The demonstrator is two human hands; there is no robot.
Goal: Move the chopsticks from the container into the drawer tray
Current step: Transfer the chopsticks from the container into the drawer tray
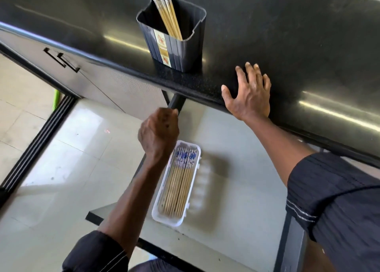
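A dark ribbed container (pixel 174 43) stands near the counter's front edge, with a few bamboo chopsticks (pixel 167 10) with blue-patterned tops leaning in it. Below, in the open drawer (pixel 226 189), a white tray (pixel 195 181) holds several chopsticks (pixel 178 185) laid side by side. My left hand (pixel 158 134) hovers above the tray's far end, fingers curled, with nothing visible in it. My right hand (pixel 248 93) lies flat on the counter edge, fingers spread, to the right of the container.
The black glossy counter (pixel 287 45) runs diagonally across the view. Closed cabinet fronts with a dark handle (pixel 61 60) sit at left. Pale floor tiles (pixel 61 148) and a dark floor track (pixel 39 140) lie below left. The drawer's dark front edge (pixel 164 253) is near me.
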